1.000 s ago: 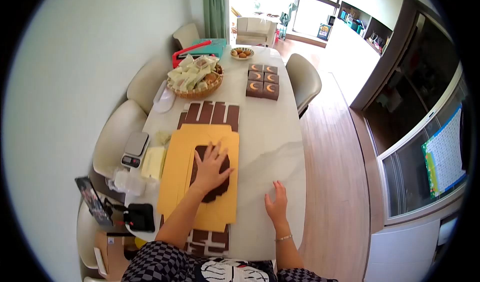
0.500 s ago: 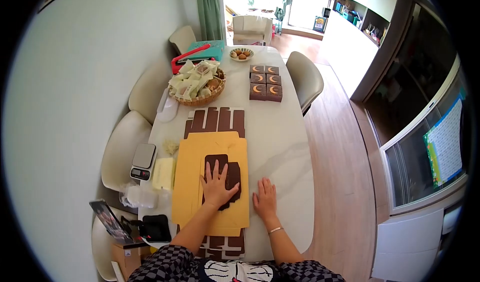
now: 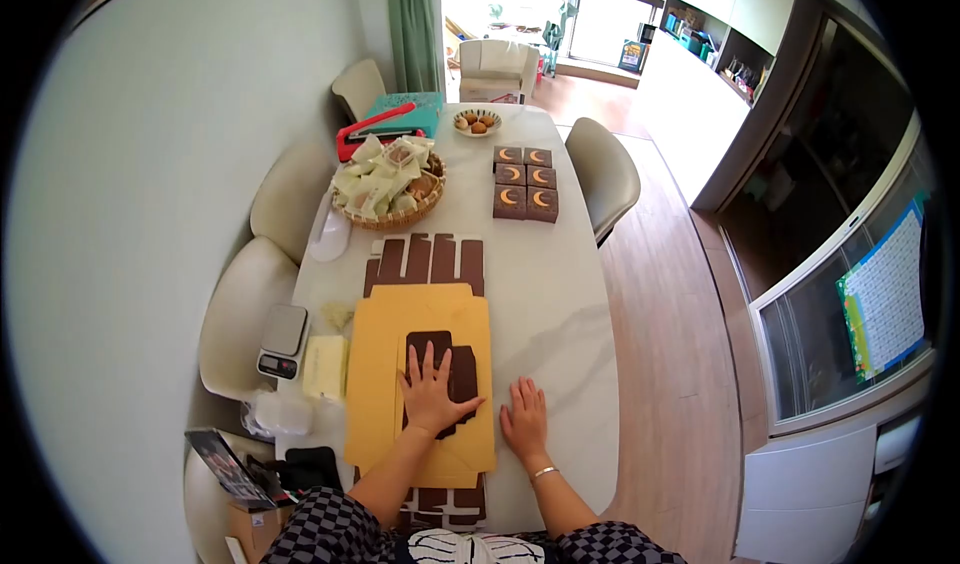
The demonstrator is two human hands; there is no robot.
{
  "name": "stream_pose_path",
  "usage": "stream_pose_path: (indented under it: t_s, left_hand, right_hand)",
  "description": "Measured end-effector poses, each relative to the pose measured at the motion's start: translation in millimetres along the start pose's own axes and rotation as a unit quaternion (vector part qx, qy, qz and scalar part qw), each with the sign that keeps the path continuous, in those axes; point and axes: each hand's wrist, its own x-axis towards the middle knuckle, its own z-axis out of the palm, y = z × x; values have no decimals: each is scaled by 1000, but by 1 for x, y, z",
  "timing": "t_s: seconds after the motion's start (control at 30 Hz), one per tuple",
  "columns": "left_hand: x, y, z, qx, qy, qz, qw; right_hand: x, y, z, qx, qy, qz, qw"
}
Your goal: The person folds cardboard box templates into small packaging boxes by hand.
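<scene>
With fingers spread, my left hand (image 3: pixel 430 396) lies flat on a dark brown flat cardboard piece (image 3: pixel 462 372). Beneath that piece is a larger yellow cardboard sheet (image 3: pixel 375 364), stacked over brown-and-white flat box blanks (image 3: pixel 430 262) whose strips stick out at the far and near ends. To the right of the yellow sheet, my right hand (image 3: pixel 525 419) rests palm down on the white table (image 3: pixel 560 344). Its fingers are stretched out and it holds nothing. Part of the brown piece is hidden under my left hand.
Ahead stand a wicker basket (image 3: pixel 400 214) of wrapped packets, several brown boxes with moon prints (image 3: pixel 526 202), a plate of round baked pieces (image 3: pixel 478 124) and a red heat sealer (image 3: pixel 380 136). Along the left edge are a kitchen scale (image 3: pixel 284 332), yellow packets (image 3: pixel 325 366) and a propped tablet (image 3: pixel 228 467).
The view has tilted slightly, so the table appears lower in the frame. My left hand stays on the brown piece, its thumb stretched a little further right. My right hand still rests on the table.
</scene>
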Motion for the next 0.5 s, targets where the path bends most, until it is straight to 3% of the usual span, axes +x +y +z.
stream_pose_path:
  t_s: [0.17, 0.37, 0.5]
  left_hand:
    - [-1, 1, 9, 15, 56, 0, 998]
    - [3, 0, 9, 7, -30, -30, 999]
    - [-10, 6, 1, 11, 20, -98, 995]
  right_hand:
    - [-2, 9, 11, -3, 28, -21, 999]
    - [-3, 14, 22, -27, 52, -44, 997]
    - [-1, 16, 21, -39, 49, -43, 997]
